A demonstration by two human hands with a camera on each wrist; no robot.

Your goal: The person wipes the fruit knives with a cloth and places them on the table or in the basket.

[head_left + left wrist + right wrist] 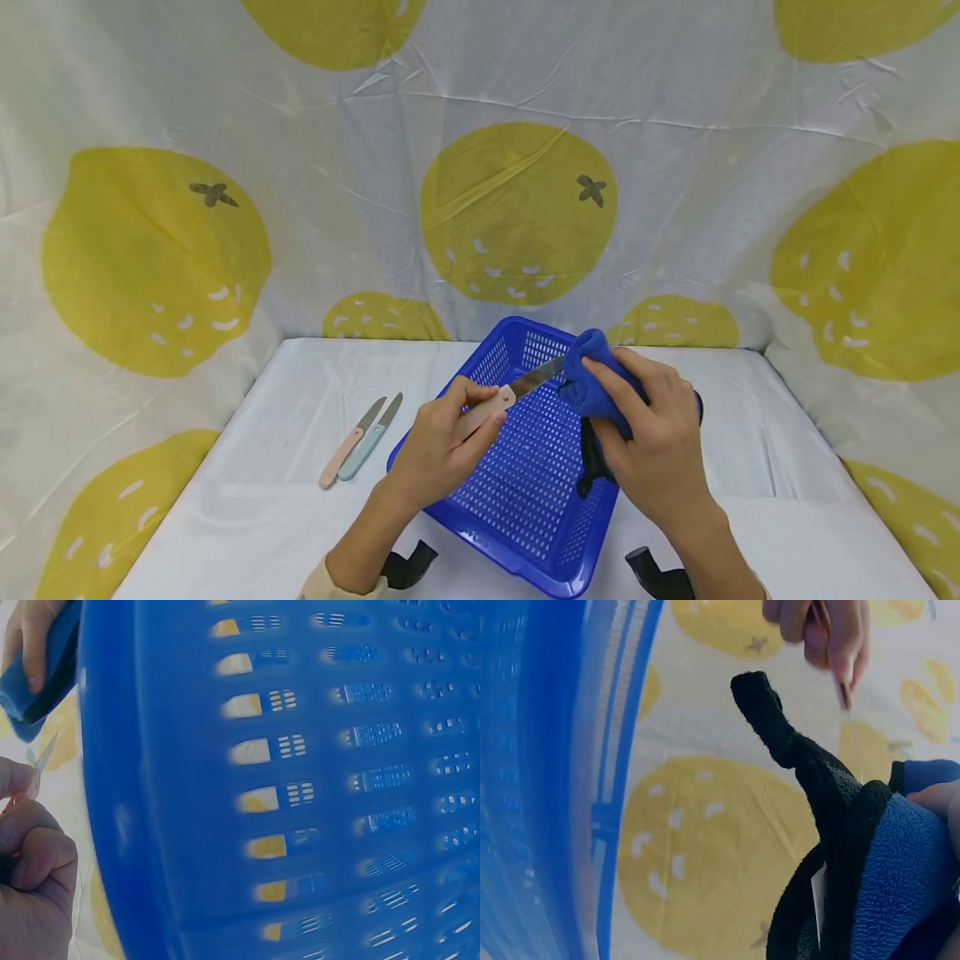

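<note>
My left hand grips a small knife by its pale pink handle, with the blade pointing up and to the right. Folded in my right hand is a blue towel with black edging, and the blade's tip end is hidden behind or inside it. Both hands are above a blue perforated plastic basket. In the right wrist view the towel hangs in loose folds, with a black loop end dangling. The left wrist view shows the knife blade near the towel.
Left of the basket, two more knives lie side by side on the white table cover, one with a pink handle, one with a mint handle. A lemon-print curtain stands behind. Black curved pieces show near both wrists.
</note>
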